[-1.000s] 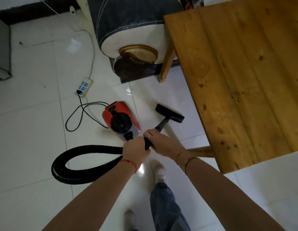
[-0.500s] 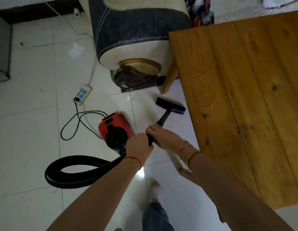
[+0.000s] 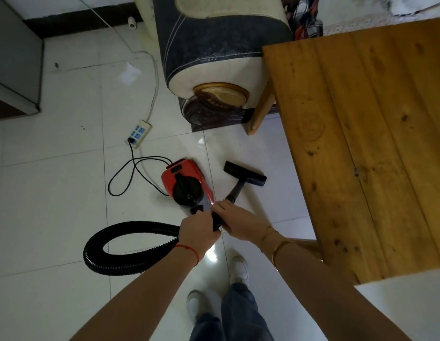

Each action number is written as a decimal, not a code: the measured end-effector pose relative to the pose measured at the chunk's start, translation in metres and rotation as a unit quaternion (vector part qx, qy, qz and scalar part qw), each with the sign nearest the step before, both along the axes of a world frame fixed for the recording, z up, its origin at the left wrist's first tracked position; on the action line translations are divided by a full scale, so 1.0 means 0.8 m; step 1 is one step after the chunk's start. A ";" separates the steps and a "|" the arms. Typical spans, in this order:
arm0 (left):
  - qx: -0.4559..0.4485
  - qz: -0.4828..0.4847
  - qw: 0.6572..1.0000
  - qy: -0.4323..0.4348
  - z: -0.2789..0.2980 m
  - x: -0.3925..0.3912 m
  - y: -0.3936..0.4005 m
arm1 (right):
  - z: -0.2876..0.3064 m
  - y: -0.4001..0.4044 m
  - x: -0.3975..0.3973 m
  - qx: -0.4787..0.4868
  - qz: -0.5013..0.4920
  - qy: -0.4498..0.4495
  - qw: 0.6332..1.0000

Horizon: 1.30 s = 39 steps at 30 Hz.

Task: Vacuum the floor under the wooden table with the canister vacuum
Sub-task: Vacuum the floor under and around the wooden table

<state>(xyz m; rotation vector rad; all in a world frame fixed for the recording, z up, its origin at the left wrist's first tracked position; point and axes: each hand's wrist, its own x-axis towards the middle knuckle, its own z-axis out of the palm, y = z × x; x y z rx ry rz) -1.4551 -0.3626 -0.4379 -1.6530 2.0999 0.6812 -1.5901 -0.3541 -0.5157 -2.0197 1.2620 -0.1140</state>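
Both hands, left hand (image 3: 197, 230) and right hand (image 3: 238, 219), grip the black vacuum wand (image 3: 235, 191) with curled fingers, its flat black nozzle (image 3: 244, 174) not yet beneath the knotty wooden table (image 3: 361, 143).

A red and black canister vacuum (image 3: 185, 184) sits on the white tiled floor (image 3: 54, 205), its ribbed black hose (image 3: 120, 242) looped leftward. The black floor nozzle (image 3: 244, 173) rests flat just beside the wooden table (image 3: 361, 143).

Power strip (image 3: 138, 133) on tiled floor (image 3: 54, 193); armchair (image 3: 221, 57), perhaps, behind.
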 end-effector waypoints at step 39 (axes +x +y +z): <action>-0.004 0.016 1.000 -0.004 -0.017 0.005 -0.108 | 0.002 -0.119 0.001 0.010 0.022 0.019 1.000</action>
